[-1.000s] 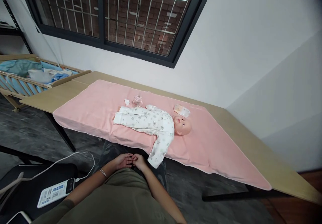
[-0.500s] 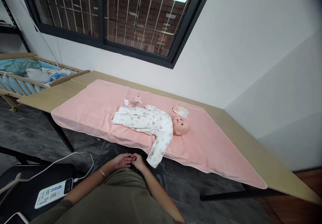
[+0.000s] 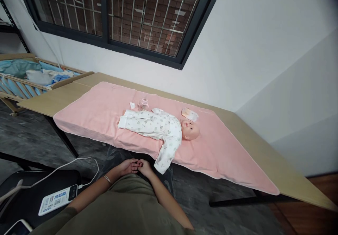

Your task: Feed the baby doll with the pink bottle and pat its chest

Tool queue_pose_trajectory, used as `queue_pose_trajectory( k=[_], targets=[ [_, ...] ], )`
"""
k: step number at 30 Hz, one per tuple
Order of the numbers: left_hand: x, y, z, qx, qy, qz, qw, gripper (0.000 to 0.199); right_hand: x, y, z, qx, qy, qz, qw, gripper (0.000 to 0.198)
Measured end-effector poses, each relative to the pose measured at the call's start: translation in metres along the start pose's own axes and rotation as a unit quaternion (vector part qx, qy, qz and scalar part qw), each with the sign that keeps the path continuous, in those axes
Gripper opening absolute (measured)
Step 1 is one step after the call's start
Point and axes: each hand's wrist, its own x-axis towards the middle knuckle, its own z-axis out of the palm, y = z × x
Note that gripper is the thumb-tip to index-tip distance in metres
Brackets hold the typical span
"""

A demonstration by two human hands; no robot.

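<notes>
A baby doll (image 3: 169,127) in a white patterned sleepsuit lies on its back on a pink blanket (image 3: 105,108), head to the right. One of its sleeves hangs over the blanket's near edge. My left hand (image 3: 128,166) and my right hand (image 3: 145,167) rest together low in front of my body, fingertips touching, just below that sleeve. Neither holds anything. A small pink bottle (image 3: 143,103) and a small white piece (image 3: 132,105) stand behind the doll's legs. A folded cloth (image 3: 189,114) lies by its head.
The blanket covers a long wooden table (image 3: 285,177) against a white wall under a barred window. A wooden crib (image 3: 31,76) with blue bedding stands at the left. At lower left a black stool (image 3: 29,192) carries a power bank (image 3: 56,199) with a white cable.
The view has shifted slightly. My hands stay joined in the same place and the doll has not moved.
</notes>
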Motion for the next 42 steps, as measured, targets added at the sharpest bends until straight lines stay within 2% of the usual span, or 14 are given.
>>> queue_pose_trajectory(
  k=[10,42],
  targets=[
    [0.000,0.000,-0.001,0.003,-0.015,0.008,1.000,0.032,-0.006,-0.011,-0.004,-0.010,-0.007,0.000,1.000,0.034],
    [-0.008,0.004,0.008,0.004,0.005,0.006,1.000,0.031,-0.003,-0.004,-0.004,-0.007,-0.009,-0.013,1.000,0.034]
  ],
)
